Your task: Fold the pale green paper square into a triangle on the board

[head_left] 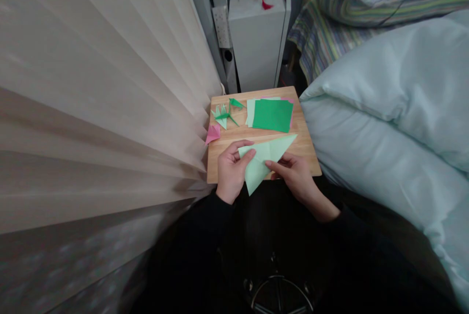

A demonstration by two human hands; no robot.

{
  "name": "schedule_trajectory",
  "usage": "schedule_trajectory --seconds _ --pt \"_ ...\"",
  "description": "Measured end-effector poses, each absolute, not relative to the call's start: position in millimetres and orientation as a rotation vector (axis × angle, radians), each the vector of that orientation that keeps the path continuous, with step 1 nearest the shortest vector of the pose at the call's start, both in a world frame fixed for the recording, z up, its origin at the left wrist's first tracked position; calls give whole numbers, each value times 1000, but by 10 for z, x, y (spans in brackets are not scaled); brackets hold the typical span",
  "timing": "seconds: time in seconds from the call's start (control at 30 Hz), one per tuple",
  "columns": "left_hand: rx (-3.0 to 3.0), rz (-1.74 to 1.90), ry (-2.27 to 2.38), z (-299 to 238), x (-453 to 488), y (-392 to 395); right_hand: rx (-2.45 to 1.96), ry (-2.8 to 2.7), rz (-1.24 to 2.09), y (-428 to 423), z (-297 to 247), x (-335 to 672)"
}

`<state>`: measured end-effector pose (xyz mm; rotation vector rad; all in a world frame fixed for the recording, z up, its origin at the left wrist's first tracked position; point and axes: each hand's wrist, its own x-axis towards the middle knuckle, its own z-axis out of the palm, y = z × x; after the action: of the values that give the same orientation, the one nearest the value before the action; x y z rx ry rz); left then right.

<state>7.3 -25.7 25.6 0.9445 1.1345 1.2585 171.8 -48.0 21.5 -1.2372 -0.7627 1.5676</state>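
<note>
A pale green sheet of origami paper (269, 150), folded into a triangle, is held over the front of a small wooden table (234, 90). My left hand (233, 170) pinches its left corner, thumb on top and fingers behind. On its right lower edge my right hand (295, 175) grips it between thumb and fingers; some of those fingers are hidden behind the paper. Behind the hands lies a stack of paper with a dark green sheet (273, 115) on top. Folded green paper figures (222, 116) and a pink folded piece (213, 133) lie at the left.
A pleated curtain (146, 84) hangs close along the left side. To the right, a pale blue quilt (384, 94) on a bed reaches the table's edge. A white cabinet (254, 45) with small ornaments on top stands behind the table.
</note>
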Motion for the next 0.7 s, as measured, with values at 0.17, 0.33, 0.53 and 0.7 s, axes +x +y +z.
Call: schedule_trajectory --seconds 0.17,0.33,0.53,0.7 --pt "900 1249 1094 290 88 -268 -1255 -756 1509 -486 153 1710" --pt "850 1242 1045 326 119 -286 -1265 -739 1472 -486 135 1688" --pt "847 1282 1063 345 131 -291 -1350 -897 1480 -532 99 1654" --pt "832 1260 1036 336 126 -287 -1365 -891 1468 -539 102 1646"
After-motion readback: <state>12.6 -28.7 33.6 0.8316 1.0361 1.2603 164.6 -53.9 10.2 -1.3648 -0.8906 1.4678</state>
